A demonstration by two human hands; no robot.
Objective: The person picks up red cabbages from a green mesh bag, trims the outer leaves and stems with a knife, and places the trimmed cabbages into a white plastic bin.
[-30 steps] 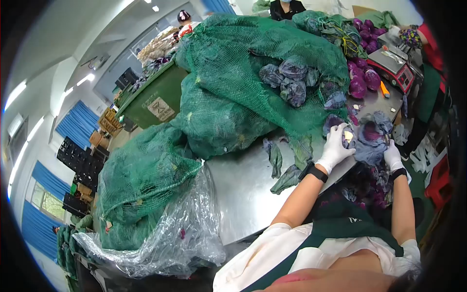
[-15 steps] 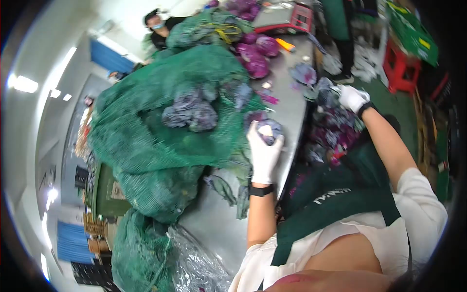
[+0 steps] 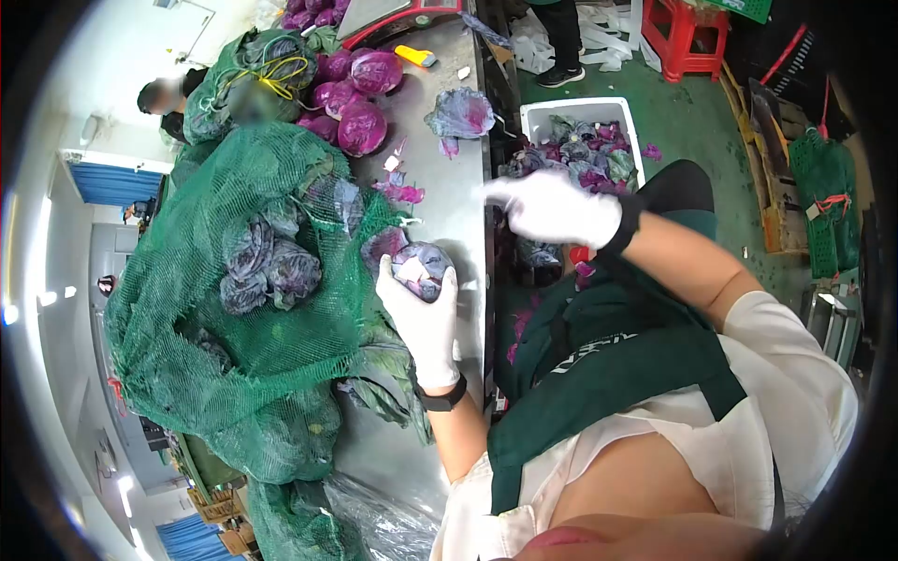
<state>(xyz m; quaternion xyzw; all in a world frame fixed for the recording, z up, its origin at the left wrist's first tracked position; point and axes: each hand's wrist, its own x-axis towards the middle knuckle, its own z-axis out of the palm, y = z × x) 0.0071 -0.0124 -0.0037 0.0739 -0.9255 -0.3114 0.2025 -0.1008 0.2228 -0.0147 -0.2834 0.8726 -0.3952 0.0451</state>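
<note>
The cabbage [image 3: 423,268] is a small purple head with dull grey-blue outer leaves and a pale cut patch facing up, held just over the table [image 3: 468,234] close to its right edge. The gloved left hand [image 3: 426,323] cups it from the near side, fingers curled tight round it. The gloved right hand [image 3: 559,208] is out past that edge, to the right and a little farther off, apart from the cabbage; it is blurred, so I cannot tell whether it is shut or holds anything. A strip of bare steel runs from the cabbage to the far end, between the sack [image 3: 178,346] and the edge, dotted with purple scraps [image 3: 404,192] and one loose leaf [image 3: 463,112]. The green net sack fills the left side of the table, touching the cabbage's left, with more dull purple heads [image 3: 267,271] showing through the mesh. At the far end lie trimmed heads [image 3: 360,126], bright purple, beside a second sack [image 3: 253,70] and an orange-handled tool [image 3: 414,56]. Below the table's right edge, on the green floor [image 3: 692,122], stands a white crate [image 3: 538,117] full of torn purple and green leaves [image 3: 585,154]. Farther right are a red stool [image 3: 687,33] and a green crate [image 3: 828,178]. Another person [image 3: 166,95] is at the far left
</note>
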